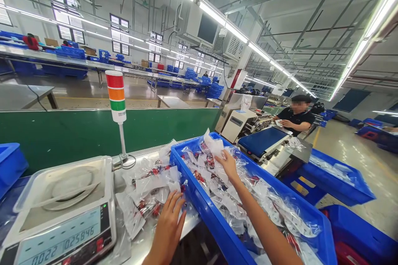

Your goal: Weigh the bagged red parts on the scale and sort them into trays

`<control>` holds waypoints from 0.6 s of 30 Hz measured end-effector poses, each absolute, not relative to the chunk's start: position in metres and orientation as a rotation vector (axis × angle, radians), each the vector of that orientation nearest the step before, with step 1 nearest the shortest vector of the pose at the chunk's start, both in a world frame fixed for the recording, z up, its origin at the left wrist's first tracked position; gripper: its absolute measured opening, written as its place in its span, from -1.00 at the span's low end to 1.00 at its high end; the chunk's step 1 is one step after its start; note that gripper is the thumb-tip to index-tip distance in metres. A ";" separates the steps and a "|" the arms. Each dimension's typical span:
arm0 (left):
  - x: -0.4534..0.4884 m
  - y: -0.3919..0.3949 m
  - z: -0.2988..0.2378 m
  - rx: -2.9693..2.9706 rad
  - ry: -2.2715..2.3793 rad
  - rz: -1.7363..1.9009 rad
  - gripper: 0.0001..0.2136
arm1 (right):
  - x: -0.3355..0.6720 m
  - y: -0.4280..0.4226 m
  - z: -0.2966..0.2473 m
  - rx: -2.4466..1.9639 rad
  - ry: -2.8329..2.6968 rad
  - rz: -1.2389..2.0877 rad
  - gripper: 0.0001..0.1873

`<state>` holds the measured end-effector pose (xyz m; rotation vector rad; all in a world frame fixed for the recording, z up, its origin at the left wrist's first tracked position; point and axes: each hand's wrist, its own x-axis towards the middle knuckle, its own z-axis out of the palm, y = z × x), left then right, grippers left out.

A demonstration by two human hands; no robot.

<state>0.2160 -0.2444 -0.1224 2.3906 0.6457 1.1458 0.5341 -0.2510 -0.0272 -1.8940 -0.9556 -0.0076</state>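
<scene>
1. At the near edge, a left hand [170,217] is palm down, fingers slightly apart and holding nothing visible, beside crumpled clear-and-white plastic packets [155,184] with red contents on a smooth steel table [190,224]; contact cannot be told.
2. To its left, a boxy white digital scale [62,236] shows a lit grey display.
3. Just right, a glossy blue rectangular plastic bin [214,219] brims with similar wrinkled packets.
4. Over its far end, a right hand [228,161], the nearer one, appears pinched on a white-and-clear film packet [214,145], which lies beyond and left of the fingertips, long axis slanting up and leftward.
5. Farther back, a worker in a dark shirt [295,116] stands by a machine with a flat blue belt [264,140].
</scene>
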 end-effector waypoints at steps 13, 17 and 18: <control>0.242 -0.209 -0.015 0.563 0.499 0.926 -0.35 | 0.335 -0.309 0.004 -1.539 -1.415 0.343 -0.41; 0.211 -0.205 -0.028 0.512 0.627 0.923 -0.48 | 0.309 -0.349 -0.060 -1.759 -1.076 0.190 -0.54; 0.198 -0.207 -0.030 0.509 0.644 0.922 -0.48 | 0.307 -0.357 -0.081 -1.826 -1.071 0.196 -0.52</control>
